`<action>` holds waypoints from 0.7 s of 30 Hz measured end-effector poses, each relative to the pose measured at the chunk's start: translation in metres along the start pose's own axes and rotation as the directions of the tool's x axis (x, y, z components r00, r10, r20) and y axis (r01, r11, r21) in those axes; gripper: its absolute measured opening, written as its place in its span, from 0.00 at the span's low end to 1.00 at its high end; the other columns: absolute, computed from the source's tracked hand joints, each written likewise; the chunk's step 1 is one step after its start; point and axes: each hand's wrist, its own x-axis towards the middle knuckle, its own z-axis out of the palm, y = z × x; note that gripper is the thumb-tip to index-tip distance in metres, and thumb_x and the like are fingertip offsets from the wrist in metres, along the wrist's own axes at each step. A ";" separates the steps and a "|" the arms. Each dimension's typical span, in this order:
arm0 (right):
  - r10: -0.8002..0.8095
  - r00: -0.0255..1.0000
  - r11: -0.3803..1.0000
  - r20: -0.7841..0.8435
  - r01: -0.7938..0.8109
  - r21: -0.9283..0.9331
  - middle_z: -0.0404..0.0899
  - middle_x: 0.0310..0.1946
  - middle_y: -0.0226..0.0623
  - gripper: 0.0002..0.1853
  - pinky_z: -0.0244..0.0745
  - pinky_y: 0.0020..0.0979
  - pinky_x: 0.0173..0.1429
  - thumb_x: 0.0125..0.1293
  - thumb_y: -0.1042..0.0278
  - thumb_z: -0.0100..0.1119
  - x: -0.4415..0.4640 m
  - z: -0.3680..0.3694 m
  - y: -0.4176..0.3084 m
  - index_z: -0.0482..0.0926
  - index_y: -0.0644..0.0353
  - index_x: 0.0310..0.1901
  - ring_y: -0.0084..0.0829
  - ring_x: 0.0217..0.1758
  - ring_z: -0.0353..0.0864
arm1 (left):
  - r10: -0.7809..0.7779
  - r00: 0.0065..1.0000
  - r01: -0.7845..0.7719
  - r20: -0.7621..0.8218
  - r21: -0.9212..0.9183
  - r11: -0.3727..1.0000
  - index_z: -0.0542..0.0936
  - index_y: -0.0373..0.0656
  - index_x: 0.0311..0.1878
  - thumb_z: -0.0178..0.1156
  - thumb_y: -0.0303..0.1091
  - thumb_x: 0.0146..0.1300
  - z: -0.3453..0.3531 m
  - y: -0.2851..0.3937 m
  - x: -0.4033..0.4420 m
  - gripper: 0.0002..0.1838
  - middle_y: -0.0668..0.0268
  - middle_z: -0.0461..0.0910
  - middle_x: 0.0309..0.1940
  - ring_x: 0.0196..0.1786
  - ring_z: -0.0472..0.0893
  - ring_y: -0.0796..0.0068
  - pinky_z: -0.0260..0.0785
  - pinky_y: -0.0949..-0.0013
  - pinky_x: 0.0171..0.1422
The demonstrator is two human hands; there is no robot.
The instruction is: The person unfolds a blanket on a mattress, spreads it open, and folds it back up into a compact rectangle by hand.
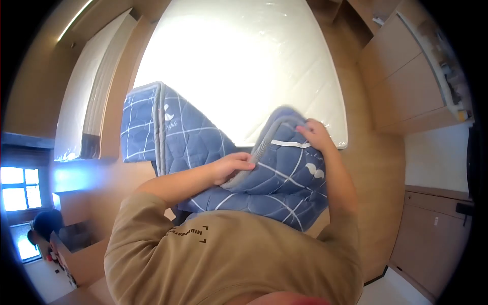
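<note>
A blue quilted mattress pad with white grid lines and grey binding lies bunched over the near end of a white mattress. Its left part drapes across the mattress corner, while the right part is lifted and folded in front of my body. My left hand is closed on the grey bound edge, thumb on top. Farther right, my right hand pinches the pad near its upper corner, close to a white elastic strap. Some fingers of both hands are hidden behind the fabric.
Another wrapped mattress stands on its side at the left. Wooden cabinets with small items on top are at the right, above a wooden floor. A brown door is at lower right, a window at far left.
</note>
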 end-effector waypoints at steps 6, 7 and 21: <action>-0.512 0.678 0.858 -0.527 0.431 -0.279 0.76 0.35 0.43 0.13 0.70 0.32 0.44 0.61 0.65 0.65 -0.108 -0.160 -0.212 0.79 0.69 0.31 0.39 0.37 0.75 | 0.543 0.594 -0.774 0.594 0.606 0.184 0.78 0.42 0.47 0.77 0.41 0.48 0.083 0.147 -0.054 0.25 0.62 0.74 0.47 0.51 0.75 0.68 0.70 0.65 0.55; -0.572 0.608 0.818 -0.550 0.477 -0.322 0.76 0.36 0.43 0.13 0.70 0.31 0.45 0.61 0.64 0.65 -0.129 -0.165 -0.241 0.79 0.69 0.32 0.39 0.39 0.75 | 0.564 0.494 -0.809 0.662 0.587 0.021 0.76 0.44 0.54 0.77 0.39 0.47 0.106 0.165 -0.071 0.30 0.61 0.69 0.52 0.56 0.71 0.66 0.66 0.65 0.59; -0.754 0.310 0.657 -0.579 0.326 -0.680 0.78 0.46 0.40 0.13 0.71 0.28 0.50 0.67 0.63 0.60 -0.188 -0.233 -0.391 0.81 0.66 0.42 0.33 0.44 0.78 | 0.482 0.224 -0.895 0.847 0.374 -0.241 0.82 0.35 0.40 0.70 0.41 0.55 0.274 0.261 -0.194 0.18 0.61 0.81 0.33 0.38 0.78 0.74 0.71 0.71 0.45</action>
